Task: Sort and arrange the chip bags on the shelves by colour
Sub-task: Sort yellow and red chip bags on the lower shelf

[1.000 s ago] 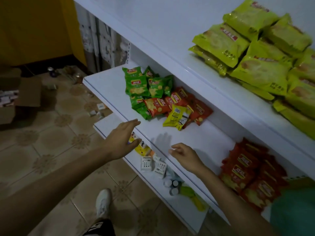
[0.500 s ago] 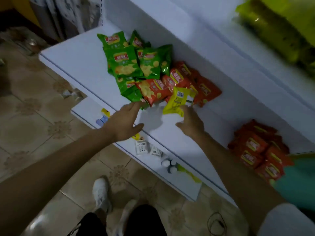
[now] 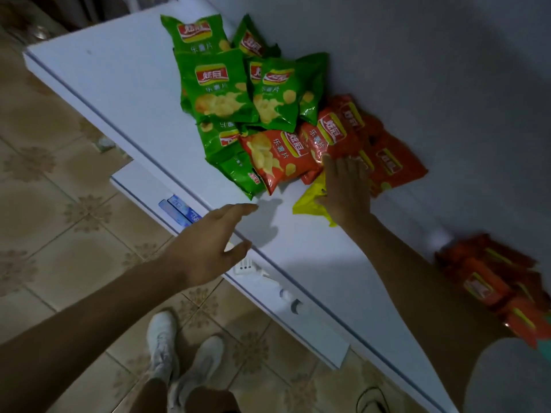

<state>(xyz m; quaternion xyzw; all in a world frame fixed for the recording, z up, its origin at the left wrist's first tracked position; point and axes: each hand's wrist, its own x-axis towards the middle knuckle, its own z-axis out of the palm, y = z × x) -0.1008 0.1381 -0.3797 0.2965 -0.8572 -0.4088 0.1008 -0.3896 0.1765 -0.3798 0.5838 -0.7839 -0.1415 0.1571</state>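
On the white shelf (image 3: 119, 93), green bags (image 3: 217, 84) and red bags (image 3: 277, 156) lie in one mixed heap; I judge I'm pulling out the stray yellow bag (image 3: 308, 204) at its front. Next: close round it and lift. My right hand (image 3: 346, 189) lies flat on it, grip unclosed, fingers straight; my left hand (image 3: 208, 242) hovers, grip spread, empty.

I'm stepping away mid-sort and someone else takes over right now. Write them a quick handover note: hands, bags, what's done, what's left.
Left hand: open, empty, above the shelf edge.
Right hand: flat on the yellow bag, fingers straight, tips reaching the red bags.
Green bags heaped left, red bags right of them, overlapping; a second red heap lies lower right.
Done: green and red roughly grouped.
Left: move the yellow bag out, pull green and red apart.
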